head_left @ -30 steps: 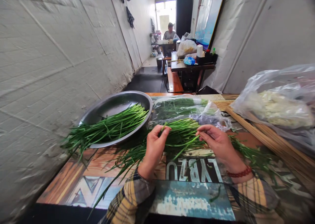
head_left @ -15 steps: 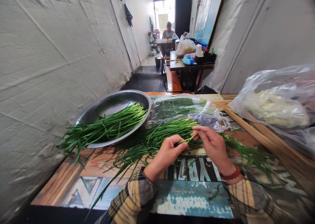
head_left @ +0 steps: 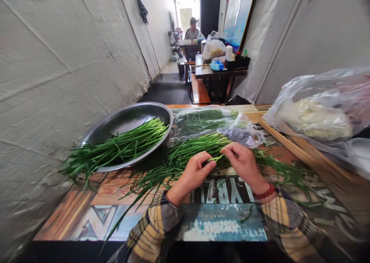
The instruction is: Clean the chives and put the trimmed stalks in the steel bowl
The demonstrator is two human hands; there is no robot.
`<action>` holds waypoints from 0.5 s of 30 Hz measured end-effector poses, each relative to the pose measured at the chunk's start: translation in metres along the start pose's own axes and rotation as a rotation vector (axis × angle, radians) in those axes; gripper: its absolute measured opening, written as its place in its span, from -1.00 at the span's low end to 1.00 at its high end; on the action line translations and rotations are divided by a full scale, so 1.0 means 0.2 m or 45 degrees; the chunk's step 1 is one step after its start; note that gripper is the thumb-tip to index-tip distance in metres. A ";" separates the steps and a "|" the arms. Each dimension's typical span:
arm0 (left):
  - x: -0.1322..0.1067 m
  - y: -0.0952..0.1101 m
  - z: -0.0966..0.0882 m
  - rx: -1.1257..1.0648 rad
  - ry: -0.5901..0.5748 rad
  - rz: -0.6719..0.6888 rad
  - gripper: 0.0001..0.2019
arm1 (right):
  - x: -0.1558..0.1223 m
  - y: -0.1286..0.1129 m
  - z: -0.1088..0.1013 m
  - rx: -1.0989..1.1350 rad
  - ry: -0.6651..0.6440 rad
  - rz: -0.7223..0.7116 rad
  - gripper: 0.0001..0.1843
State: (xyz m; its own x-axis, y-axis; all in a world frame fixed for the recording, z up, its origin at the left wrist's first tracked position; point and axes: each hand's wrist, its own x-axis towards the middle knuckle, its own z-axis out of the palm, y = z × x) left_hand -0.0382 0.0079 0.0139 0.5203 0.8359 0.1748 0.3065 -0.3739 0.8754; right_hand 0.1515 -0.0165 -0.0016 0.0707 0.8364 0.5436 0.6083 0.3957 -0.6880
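Between thumb and fingers, my left hand (head_left: pixel 194 172) pinches green garlic chives (head_left: pixel 213 159) near their pale ends, the long leaves trailing left over the table. My right hand (head_left: pixel 243 163), with a red bead bracelet (head_left: pixel 265 192) at the wrist, is pinched closed at the tip of these same stalks. Just beyond both hands lies a loose pile of chives (head_left: pixel 185 154). To the left, a steel basin (head_left: pixel 130 109) holds a large bunch of chives (head_left: pixel 127 144), leaves hanging over its rim.
A clear plastic bag of greens (head_left: pixel 202 122) lies behind the pile. Bamboo skewers (head_left: pixel 306 155) and a bag of pale food (head_left: pixel 320 118) occupy the right. Trimmed leaf scraps (head_left: pixel 285 172) lie right of my hands. Further back, a person (head_left: pixel 192 31) sits at another table.
My view has shifted slightly, so the scene sits a bit further left and up. Both hands stay at the chive ends, my right fingers now curled closer around the tip.
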 end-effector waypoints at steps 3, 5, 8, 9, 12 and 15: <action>0.00 0.00 -0.04 -0.123 0.089 -0.065 -0.73 | 0.02 0.06 -0.08 -0.051 0.116 0.191 -0.66; 0.00 0.00 -0.06 -0.279 0.148 -0.122 -0.76 | 0.04 0.08 -0.13 -0.059 -0.009 0.148 -0.65; 0.00 0.00 -0.08 -0.572 0.196 -0.208 -0.87 | 0.04 0.08 -0.14 -0.034 -0.400 -0.037 -0.71; 0.00 -0.01 -0.08 -0.655 0.228 -0.236 -0.91 | 0.04 0.09 -0.13 -0.054 -0.507 -0.092 -0.73; 0.00 -0.01 -0.09 -0.768 0.372 -0.265 -0.91 | 0.02 0.12 -0.11 -0.254 -0.635 -0.196 -0.74; 0.00 -0.02 -0.10 -0.704 0.478 -0.259 -0.79 | 0.01 0.15 -0.10 -0.461 -0.641 -0.243 -0.77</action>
State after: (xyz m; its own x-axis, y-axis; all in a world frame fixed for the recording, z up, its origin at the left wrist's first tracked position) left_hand -0.0562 0.0172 0.0199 0.1543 0.9872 0.0397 -0.1341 -0.0189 0.9908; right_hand 0.1851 -0.0108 -0.0121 -0.3908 0.8743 0.2878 0.8077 0.4757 -0.3483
